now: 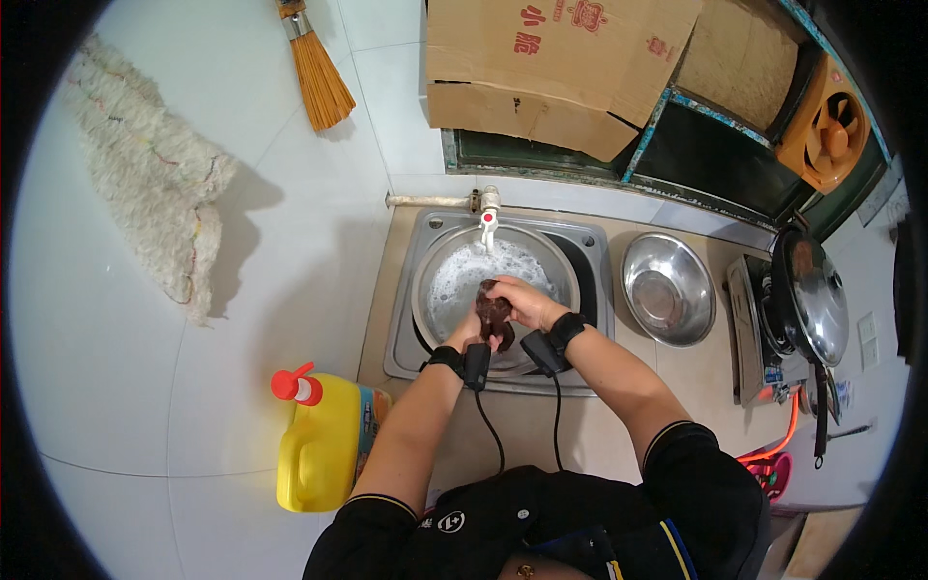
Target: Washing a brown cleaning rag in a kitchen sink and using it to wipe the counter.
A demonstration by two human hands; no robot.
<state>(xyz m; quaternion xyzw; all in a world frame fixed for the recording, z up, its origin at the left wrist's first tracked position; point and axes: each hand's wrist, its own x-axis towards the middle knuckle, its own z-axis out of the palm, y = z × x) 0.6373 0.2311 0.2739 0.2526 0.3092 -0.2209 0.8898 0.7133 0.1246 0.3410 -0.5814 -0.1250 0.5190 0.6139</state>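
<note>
Both of my hands grip a wet, dark brown cloth (494, 308), bunched up above a round metal basin (428, 279). My left hand (470, 332) holds its lower left side, partly hidden behind the cloth. From the upper right, my right hand (528, 301) closes on its top and side. White suds float on the soapy water (460, 268) in the basin, which sits in a stainless steel sink (399, 355). A white tap (489, 225) with a red dot stands over the basin's far rim. Each wrist carries a black strap with a cabled device.
An empty-looking steel bowl (668, 288) stands right of the sink. Farther right is a gas stove (750, 326) bearing a lidded wok (815, 297). A yellow jug (319, 442) with a red pump top is at the left. A brush (319, 80) and a shaggy cloth (152, 167) hang on the wall.
</note>
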